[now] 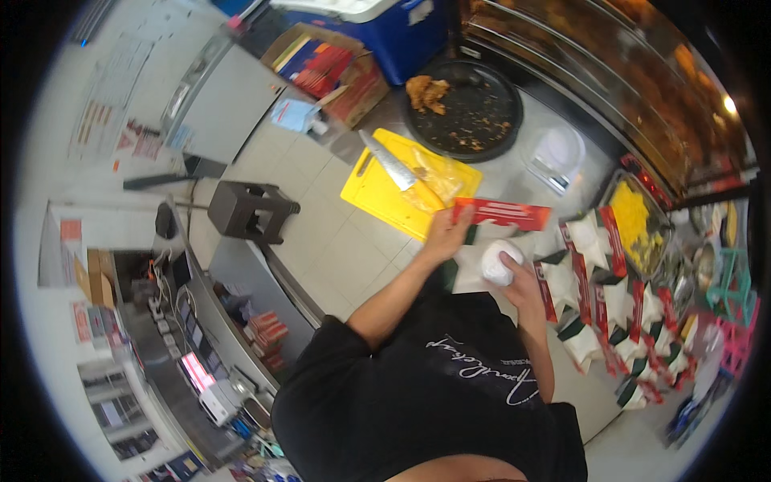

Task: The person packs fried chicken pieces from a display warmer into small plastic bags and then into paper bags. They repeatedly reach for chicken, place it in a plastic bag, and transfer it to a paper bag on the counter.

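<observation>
My left hand (442, 237) grips an open red, white and dark green paper package (498, 213) over the counter, beside the lower right corner of the yellow board (369, 193). My right hand (518, 277) holds a white round wrapped bundle (494, 261), thumb across it, just below the package. On the board lie a yellow-handled knife (385, 161) and some pale yellow material, too blurred to make out. At the right stand several similar red-edged paper packages (610, 305), some with white contents.
A black round tray (490, 88) holds fried pieces. A white scale (554, 157), a metal tray (654, 261) of yellow food and a glass display case (594, 72) line the counter. A blue cooler (385, 40) and cardboard box (353, 96) sit behind. A dark stool (241, 213) stands left.
</observation>
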The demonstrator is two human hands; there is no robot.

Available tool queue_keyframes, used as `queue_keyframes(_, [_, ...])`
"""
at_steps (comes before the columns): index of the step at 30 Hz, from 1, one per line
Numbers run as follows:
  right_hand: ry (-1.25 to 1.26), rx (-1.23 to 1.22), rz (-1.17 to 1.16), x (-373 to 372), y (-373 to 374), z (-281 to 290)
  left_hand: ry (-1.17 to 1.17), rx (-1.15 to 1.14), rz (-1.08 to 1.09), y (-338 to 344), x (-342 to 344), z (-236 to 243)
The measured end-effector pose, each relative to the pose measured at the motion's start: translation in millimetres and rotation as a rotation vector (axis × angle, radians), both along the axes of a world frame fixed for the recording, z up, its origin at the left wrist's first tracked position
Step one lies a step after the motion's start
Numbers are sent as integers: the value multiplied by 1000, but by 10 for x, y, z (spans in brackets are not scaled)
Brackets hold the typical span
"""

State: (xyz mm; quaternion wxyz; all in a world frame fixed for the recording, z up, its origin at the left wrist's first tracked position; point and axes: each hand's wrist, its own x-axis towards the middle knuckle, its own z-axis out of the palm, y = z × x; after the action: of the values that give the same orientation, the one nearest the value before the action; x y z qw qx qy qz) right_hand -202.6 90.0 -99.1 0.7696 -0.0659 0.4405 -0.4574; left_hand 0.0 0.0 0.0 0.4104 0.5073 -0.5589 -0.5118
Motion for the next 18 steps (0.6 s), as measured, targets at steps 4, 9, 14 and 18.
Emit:
queue_keyframes(4, [392,79,-120,-74,-512,75,374,216,31,-374,-717,-763])
queue_keyframes(9, [693,389,30,-75,-1004,-118,88,-344,67,-905,-819,-1282])
queue_keyframes(14, [1831,-73,518,-528,-903,-127,177,-375,119,-2386,1496,139])
queue_keyframes(18, [1307,-434,631,383,-1979,1885,-354,-416,566,-3729,3802,531])
